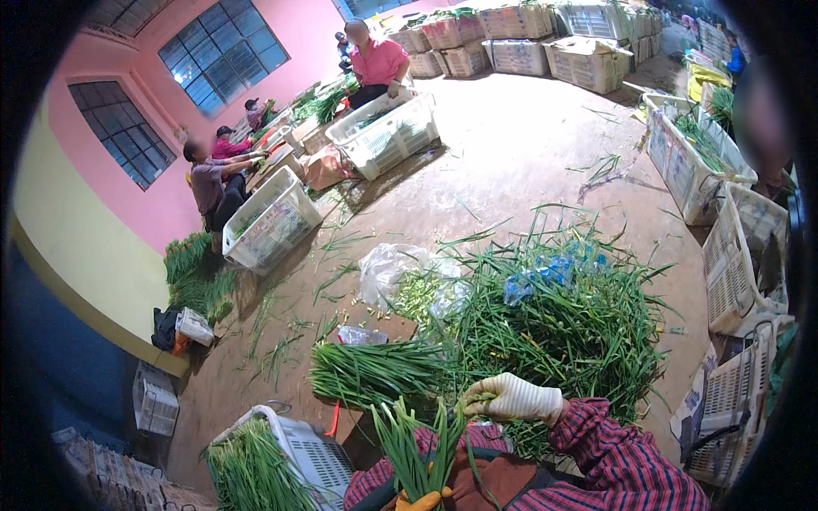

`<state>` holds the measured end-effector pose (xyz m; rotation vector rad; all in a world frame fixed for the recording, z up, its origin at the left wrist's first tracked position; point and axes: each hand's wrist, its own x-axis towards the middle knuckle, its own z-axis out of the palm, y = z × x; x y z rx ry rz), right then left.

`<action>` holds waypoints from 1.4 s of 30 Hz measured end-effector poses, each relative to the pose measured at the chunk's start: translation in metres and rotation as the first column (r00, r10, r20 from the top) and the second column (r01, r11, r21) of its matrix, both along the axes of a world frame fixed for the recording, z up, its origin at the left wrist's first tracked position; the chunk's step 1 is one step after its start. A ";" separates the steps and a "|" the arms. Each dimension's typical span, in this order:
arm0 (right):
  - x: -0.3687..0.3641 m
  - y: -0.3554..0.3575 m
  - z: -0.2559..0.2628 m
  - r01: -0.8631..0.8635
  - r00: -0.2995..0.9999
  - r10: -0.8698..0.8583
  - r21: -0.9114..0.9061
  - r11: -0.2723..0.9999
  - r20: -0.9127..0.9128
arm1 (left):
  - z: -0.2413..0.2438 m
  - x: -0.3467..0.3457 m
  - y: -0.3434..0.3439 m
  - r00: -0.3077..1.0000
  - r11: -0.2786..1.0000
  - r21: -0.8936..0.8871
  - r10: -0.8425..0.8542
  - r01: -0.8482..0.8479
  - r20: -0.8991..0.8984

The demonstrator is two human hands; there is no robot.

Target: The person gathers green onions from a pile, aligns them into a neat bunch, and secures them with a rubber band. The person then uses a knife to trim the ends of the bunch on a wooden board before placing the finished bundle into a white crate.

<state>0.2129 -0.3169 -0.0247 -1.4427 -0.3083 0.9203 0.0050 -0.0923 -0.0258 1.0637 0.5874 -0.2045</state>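
My left hand (425, 500), in an orange glove at the bottom edge, is closed around the lower part of a bunch of long green leafy stalks (418, 447). The stalks fan upward and apart. My right hand (508, 397), in a white knitted glove, is at the right side of the bunch with its fingers curled on some green leaf. Just beyond, a thick sheaf of green stalks (377, 370) lies on a low board. A large tangled heap of loose green leaves (556, 326) spreads on the floor to the right, with blue plastic (543, 278) on it.
A plastic crate (313, 447) packed with green stalks (255, 466) stands at lower left. Clear plastic (390, 268) with pale cut pieces (418, 294) lies ahead. More crates (735, 262) line the right side. Several people sit farther off among crates, one in a pink shirt (380, 61).
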 end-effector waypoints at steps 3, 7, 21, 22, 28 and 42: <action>0.005 -0.008 -0.024 -0.015 0.985 0.025 -0.057 0.998 0.172 | -0.010 0.001 -0.002 0.999 0.999 -0.031 0.032 -0.031 0.034; 0.007 -0.014 -0.035 0.016 0.968 -0.004 -0.045 0.999 0.252 | 0.002 0.010 -0.004 0.997 0.999 -0.032 -0.032 0.029 -0.070; 0.029 -0.023 -0.052 0.303 0.846 -0.264 -0.011 0.953 0.463 | 0.007 0.021 0.002 0.992 0.998 -0.061 -0.042 0.035 -0.119; 0.026 -0.021 -0.047 0.249 0.896 -0.238 0.020 0.968 0.374 | 0.008 0.022 0.003 0.992 0.998 -0.062 -0.036 0.028 -0.124; -0.001 0.004 -0.049 0.156 0.931 -0.054 0.260 0.953 -0.362 | 0.014 0.021 0.002 0.988 0.997 -0.065 -0.047 0.037 -0.149; -0.031 0.030 -0.032 0.329 0.882 -0.188 0.279 0.902 -0.431 | 0.015 0.011 0.000 0.997 0.997 -0.014 -0.070 0.069 -0.021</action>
